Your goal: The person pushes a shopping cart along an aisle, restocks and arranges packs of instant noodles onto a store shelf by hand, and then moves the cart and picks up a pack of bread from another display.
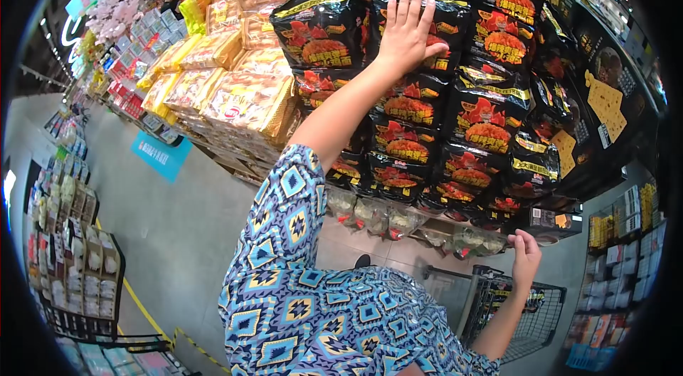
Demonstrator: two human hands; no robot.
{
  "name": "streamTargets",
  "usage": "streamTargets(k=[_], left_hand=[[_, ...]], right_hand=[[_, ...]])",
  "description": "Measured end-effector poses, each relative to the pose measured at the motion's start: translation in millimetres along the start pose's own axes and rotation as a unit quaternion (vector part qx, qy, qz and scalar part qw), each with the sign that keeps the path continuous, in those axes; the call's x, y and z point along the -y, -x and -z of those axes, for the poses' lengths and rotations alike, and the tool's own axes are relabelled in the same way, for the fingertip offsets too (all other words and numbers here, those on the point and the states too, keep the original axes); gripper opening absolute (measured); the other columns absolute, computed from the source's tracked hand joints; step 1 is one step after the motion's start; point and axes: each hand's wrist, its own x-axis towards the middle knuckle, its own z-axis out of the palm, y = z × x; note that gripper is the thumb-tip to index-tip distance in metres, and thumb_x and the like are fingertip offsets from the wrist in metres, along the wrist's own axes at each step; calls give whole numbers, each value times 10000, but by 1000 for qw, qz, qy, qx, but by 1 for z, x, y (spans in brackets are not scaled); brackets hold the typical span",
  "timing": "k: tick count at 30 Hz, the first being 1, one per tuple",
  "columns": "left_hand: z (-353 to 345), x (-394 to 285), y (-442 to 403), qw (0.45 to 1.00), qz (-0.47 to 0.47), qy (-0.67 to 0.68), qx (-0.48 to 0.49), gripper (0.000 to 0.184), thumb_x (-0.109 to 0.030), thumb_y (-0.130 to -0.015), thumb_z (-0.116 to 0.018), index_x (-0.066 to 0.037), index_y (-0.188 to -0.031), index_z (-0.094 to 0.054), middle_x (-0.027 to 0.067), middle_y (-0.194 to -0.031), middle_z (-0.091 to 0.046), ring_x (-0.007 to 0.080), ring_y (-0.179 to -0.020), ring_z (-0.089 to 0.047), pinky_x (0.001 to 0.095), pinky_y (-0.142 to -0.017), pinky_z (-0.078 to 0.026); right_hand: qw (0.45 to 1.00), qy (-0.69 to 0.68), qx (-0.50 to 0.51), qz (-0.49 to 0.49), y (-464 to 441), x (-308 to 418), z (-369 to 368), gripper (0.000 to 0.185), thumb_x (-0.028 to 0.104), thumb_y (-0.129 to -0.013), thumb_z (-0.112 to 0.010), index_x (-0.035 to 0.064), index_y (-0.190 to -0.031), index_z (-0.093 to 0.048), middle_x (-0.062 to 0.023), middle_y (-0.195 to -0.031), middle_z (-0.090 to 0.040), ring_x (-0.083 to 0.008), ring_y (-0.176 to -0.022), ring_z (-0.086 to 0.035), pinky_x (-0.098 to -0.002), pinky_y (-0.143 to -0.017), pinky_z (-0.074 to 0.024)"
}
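Observation:
My left hand (409, 34) is stretched out flat, fingers up and thumb to the side, against a black noodle multipack (442, 14) in the upper part of a tall stack. Beside it, a similar black noodle multipack (318, 29) sits tilted at the stack's left edge. Lower down, my right hand (525, 255) hangs in front of the stack's base, above a shopping cart (544, 315). Its fingers are loosely curled in, and I see nothing in them.
Gold-wrapped packs (245, 102) are piled left of the black ones. Bagged goods (370, 214) hang along the display's lower edge. A blue sign (160, 155) juts out over the aisle floor (171, 234). Shelves (78, 262) stand at the far left, with more shelves (626, 262) at the right.

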Motion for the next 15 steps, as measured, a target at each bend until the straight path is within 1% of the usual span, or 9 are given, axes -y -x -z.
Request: streamTargets(k=[1,2,3,5,7,9,11,13,15], left_hand=[[1,-8,-1,1000,8,-3,8,989,-681,-802,-632,-47,-1501,-337,241,-1547,-298,408,-1466,-222,554,-1187,-137],[4,-18,-1,999,-15,30,11,936,-635,-837,-631,-42,-1500,-340,257,-1559,-269,415,-1480,-191,556,-1190,-129],[11,-32,-1,997,-48,53,22,834,-560,-876,-633,-40,-1478,-383,238,-1546,-313,396,-1476,-222,542,-1197,-136],[23,-62,0,984,-134,101,58,714,-486,-897,-635,-33,-1422,-463,203,-1524,-376,368,-1462,-276,525,-1199,-160],[18,-81,2,969,-198,125,77,569,-442,-911,-619,-3,-1273,-588,179,-1393,-537,341,-1371,-430,514,-1182,-235],[10,-94,0,961,-222,132,101,545,-444,-920,-606,10,-1222,-611,176,-1266,-620,335,-1282,-518,506,-1176,-256],[4,-94,-8,961,-216,90,149,558,-474,-933,-577,15,-1199,-619,165,-1180,-655,332,-1214,-565,493,-1176,-263],[-4,-91,-13,967,-204,41,146,670,-556,-950,-507,58,-1202,-601,238,-1083,-661,362,-1139,-602,483,-1179,-259],[-2,-91,-19,961,-191,4,200,771,-612,-962,-435,98,-1226,-578,259,-995,-676,370,-1104,-617,476,-1198,-214]], right_hand=[[1000,2,1,1,2,-3,2,238,134,-985,-599,-46,-1136,-643,-94,-948,-718,-129,-880,-655,-268,-832,-517],[1000,11,9,5,3,-3,3,238,131,-984,-597,-46,-1138,-644,-96,-954,-719,-132,-890,-657,-269,-836,-516],[1000,21,11,5,3,-2,3,239,127,-983,-595,-45,-1140,-645,-99,-960,-721,-134,-899,-659,-270,-841,-515],[1000,19,23,9,3,2,0,237,132,-977,-595,-40,-1130,-653,-96,-958,-724,-140,-907,-667,-277,-839,-515],[999,22,23,-4,4,12,-7,228,136,-978,-601,-36,-1117,-656,-90,-963,-726,-127,-898,-667,-268,-830,-514],[999,6,33,-2,2,9,-6,225,137,-980,-603,-31,-1119,-656,-90,-972,-725,-121,-898,-666,-266,-833,-514],[999,-4,33,-5,4,12,-10,226,136,-980,-603,-32,-1121,-655,-89,-977,-725,-120,-901,-666,-267,-835,-515],[999,-16,35,-5,6,12,-11,227,136,-981,-603,-34,-1123,-654,-88,-981,-724,-120,-904,-666,-268,-838,-516],[999,-19,40,-9,9,9,-11,231,133,-982,-603,-39,-1129,-648,-90,-989,-723,-122,-910,-666,-268,-843,-516]])
